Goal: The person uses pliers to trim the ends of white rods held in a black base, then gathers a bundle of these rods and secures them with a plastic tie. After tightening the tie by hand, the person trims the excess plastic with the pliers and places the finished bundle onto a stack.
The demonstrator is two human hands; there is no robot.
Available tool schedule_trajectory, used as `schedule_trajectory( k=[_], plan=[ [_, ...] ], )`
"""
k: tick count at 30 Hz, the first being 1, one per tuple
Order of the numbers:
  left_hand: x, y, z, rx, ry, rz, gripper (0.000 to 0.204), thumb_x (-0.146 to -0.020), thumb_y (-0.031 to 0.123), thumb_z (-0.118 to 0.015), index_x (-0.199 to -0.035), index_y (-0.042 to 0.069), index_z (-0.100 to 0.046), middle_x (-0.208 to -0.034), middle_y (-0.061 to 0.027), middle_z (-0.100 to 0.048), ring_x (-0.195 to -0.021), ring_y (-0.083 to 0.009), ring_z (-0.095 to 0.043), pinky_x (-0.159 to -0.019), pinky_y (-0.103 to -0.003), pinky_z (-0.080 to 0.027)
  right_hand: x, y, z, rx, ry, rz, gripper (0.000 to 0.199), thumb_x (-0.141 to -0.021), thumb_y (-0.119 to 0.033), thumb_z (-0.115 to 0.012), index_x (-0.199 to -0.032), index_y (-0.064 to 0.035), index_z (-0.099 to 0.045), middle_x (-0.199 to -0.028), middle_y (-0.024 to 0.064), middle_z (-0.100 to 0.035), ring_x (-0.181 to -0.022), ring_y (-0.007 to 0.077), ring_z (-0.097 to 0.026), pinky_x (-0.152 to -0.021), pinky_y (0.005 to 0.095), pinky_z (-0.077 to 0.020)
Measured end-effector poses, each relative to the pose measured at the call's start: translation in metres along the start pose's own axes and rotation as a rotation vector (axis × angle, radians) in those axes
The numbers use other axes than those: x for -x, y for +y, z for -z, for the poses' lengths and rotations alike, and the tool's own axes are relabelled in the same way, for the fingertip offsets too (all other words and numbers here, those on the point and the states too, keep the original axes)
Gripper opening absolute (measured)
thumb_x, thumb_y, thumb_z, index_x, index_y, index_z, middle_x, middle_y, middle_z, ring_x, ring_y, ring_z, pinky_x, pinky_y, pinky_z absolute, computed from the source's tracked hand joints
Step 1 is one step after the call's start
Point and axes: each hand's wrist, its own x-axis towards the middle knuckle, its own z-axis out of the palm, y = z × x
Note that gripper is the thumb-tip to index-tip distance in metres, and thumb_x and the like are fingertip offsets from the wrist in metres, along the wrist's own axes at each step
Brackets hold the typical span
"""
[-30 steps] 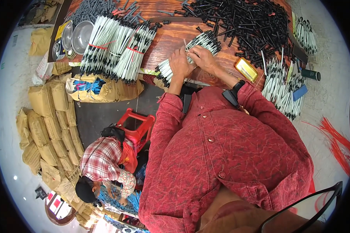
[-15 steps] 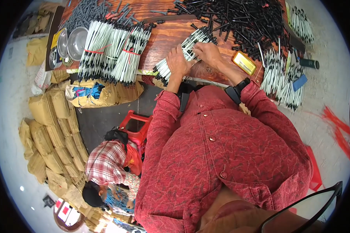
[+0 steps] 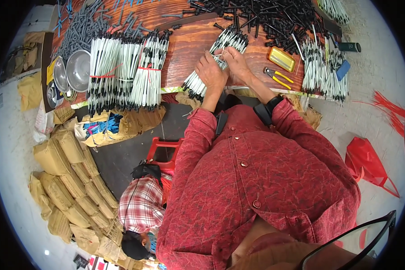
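A bundle of thin white rods with black ends [image 3: 194, 86] lies slantwise on the table near its front edge. Over the middle of the bundle, my left hand [image 3: 211, 73] has its fingers curled, with the fingertips close to my right hand. My right hand [image 3: 236, 63] pinches a thin pale tie [image 3: 218, 54] that crosses the rods. The same tie seems to run to the left fingertips, though the fingers partly hide it. Both hands rest against the bundle and cover much of its centre.
Tied rod bundles [image 3: 146, 76] stand left, beside metal bowls [image 3: 79, 71]. Black plastic pieces [image 3: 283, 20] and grey ones [image 3: 83, 31] are heaped behind. Yellow-handled pliers [image 3: 279, 77], a yellow box [image 3: 282, 60] and loose rods [image 3: 321, 67] lie right. A person [image 3: 141, 204] sits low behind, near stacked sacks [image 3: 72, 180].
My view has shifted, and the pliers now show beside my right forearm. My hands have drawn closer together over the bundle, with the pale tie between their fingers. The other person has bent lower.
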Motion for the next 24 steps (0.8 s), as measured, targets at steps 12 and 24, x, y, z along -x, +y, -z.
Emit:
schedule_trajectory(
  k=[12, 24],
  plan=[
    [0.017, -0.001, 0.001, 0.162, -0.066, 0.086, 0.08, -0.067, 0.02, -0.08, -0.134, -0.002, -0.042, -0.116, -0.0211, -0.054, -0.11, -0.0389, -0.051, -0.099, -0.045, -0.038, 0.012, 0.0, -0.02, -0.181, 0.115, -0.031, 0.025, -0.101, -0.025, -0.046, -0.092, -0.0036, -0.056, -0.085, 0.0028, -0.064, -0.081, 0.0145, -0.055, -0.076, 0.0312, -0.0449],
    [0.029, -0.001, 0.106, 0.699, -1.074, 0.022, 0.04, -0.072, 0.01, -0.081, -0.102, 0.0, -0.055, -0.112, -0.0142, -0.054, -0.102, -0.0244, -0.054, -0.086, -0.038, -0.045, 0.023, -0.06, 0.018, 0.548, -0.289, 0.194, 0.029, -0.104, -0.026, -0.044, -0.086, -0.0039, -0.05, -0.073, 0.0022, -0.05, -0.069, 0.0121, -0.049, -0.067, 0.0294, -0.0431]
  ],
)
